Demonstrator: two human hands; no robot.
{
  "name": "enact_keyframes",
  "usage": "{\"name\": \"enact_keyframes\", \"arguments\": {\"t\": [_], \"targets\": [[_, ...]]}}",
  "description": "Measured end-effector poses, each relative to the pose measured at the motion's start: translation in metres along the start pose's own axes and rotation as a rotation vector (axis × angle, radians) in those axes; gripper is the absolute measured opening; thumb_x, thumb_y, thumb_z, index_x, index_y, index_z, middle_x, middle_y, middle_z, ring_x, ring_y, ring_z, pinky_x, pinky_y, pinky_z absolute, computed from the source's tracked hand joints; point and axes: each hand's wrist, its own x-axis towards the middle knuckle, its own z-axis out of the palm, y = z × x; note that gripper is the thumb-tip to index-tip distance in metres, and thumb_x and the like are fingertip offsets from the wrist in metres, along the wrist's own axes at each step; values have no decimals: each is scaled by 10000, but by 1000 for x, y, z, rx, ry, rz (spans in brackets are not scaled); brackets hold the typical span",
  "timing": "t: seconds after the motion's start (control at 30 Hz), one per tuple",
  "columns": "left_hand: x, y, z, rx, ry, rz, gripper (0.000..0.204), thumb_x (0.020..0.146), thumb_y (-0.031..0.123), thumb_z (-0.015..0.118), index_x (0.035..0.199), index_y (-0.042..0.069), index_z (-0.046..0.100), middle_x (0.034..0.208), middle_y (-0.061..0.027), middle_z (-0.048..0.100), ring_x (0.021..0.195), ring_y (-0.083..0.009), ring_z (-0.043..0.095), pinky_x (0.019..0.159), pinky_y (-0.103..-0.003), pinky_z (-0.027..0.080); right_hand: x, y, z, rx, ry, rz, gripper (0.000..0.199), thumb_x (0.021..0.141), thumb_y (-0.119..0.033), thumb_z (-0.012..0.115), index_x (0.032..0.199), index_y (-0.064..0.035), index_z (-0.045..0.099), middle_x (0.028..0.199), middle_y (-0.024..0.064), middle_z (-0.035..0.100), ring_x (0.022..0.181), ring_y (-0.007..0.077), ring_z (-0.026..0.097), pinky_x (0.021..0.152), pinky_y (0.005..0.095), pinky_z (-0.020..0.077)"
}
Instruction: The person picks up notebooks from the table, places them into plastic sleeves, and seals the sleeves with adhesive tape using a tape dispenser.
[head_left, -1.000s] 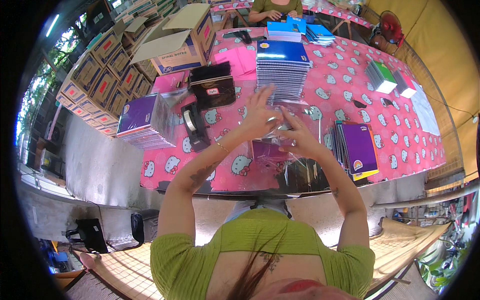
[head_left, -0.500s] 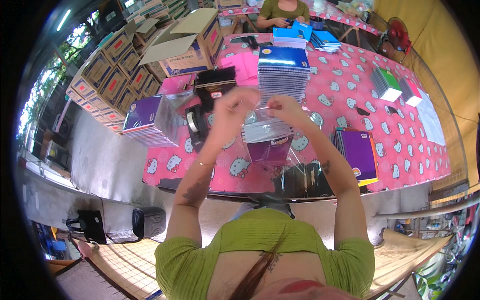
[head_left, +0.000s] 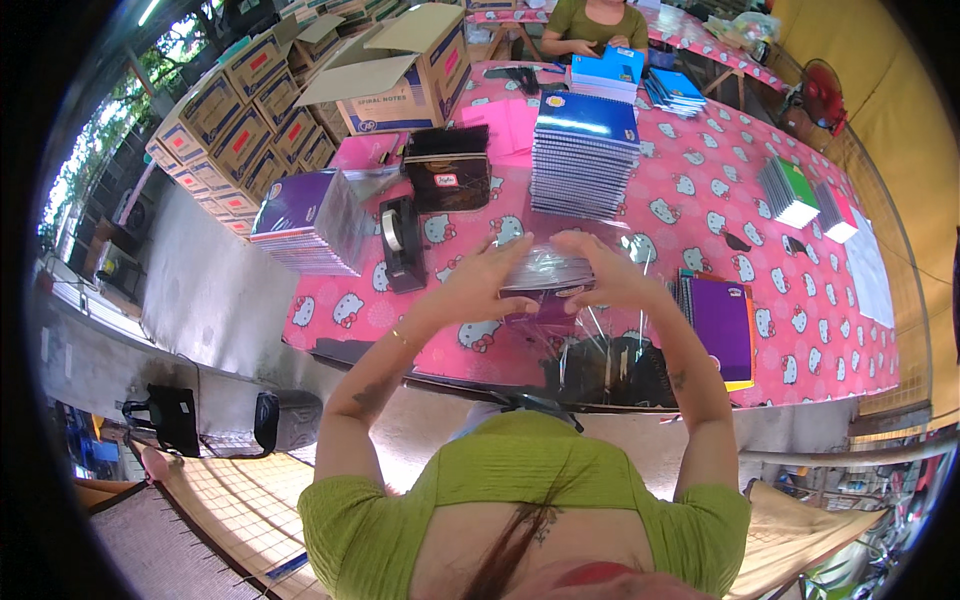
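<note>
A small stack of spiral notebooks (head_left: 548, 268) in clear plastic wrap lies in front of me, a purple cover showing at its near side. My left hand (head_left: 482, 282) curves round its left side, thumb toward the near edge. From the right, my right hand (head_left: 612, 274) clasps the other side with fingers bent over the top. Loose clear film (head_left: 600, 350) spreads toward the table's near edge. Just beyond rises a tall pile of blue spiral notebooks (head_left: 582, 160). A black tape dispenser (head_left: 402, 245) stands left of my left hand.
Wrapped purple notebooks (head_left: 305, 222) stand at the left, and loose purple notebooks (head_left: 720, 325) lie at the right. A black box (head_left: 447, 178) and open carton (head_left: 395, 95) are farther back. Green notebooks (head_left: 790, 190) sit far right. Across the table, another person (head_left: 597, 30) handles blue notebooks.
Both hands have come down from above the stack, where their fingertips were pinching the plastic film, and now clasp its sides. The view has shifted slightly.
</note>
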Motion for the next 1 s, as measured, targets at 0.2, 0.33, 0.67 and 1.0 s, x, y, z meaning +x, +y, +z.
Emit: {"name": "enact_keyframes", "arguments": {"t": [0.2, 0.33, 0.67, 1.0], "targets": [[-10, 13, 23, 229, 118, 57, 439, 796, 133, 735, 1211, 37, 630, 1093, -140, 638, 952, -314, 629, 822, -421, 513, -7, -1, 29, -359, 225, -137, 325, 753, -73, 753, 1063, -75, 654, 1019, 83, 649, 1002, 320, 605, 915, 445, 473], [4, 3, 9, 82, -22, -70, 417, 778, 133, 730, 1171, 34, 634, 967, -115, 626, 865, -296, 613, 719, -427, 499, 6, -3, 19, -235, 114, -67, 306, 759, -49, 737, 1051, -71, 649, 914, 84, 620, 906, 273, 583, 799, 419, 469], [35, -49, 18, -167, -223, -319, 496, 815, 336, 758, 1164, 9, 627, 897, -117, 680, 814, -243, 648, 692, -360, 487, 54, -2, -15, -125, -160, 243, 431, 744, -125, 806, 1124, -62, 613, 988, 60, 661, 902, 220, 638, 781, 353, 503], [70, -94, 40, -785, -114, -661, 288, 929, 281, 676, 1008, 9, 730, 825, -19, 688, 736, -93, 598, 661, -250, 466, 45, 43, -7, 484, -102, 387, 518, 831, -143, 777, 1295, -29, 577, 1007, 32, 636, 943, 110, 592, 837, 259, 481]]}}
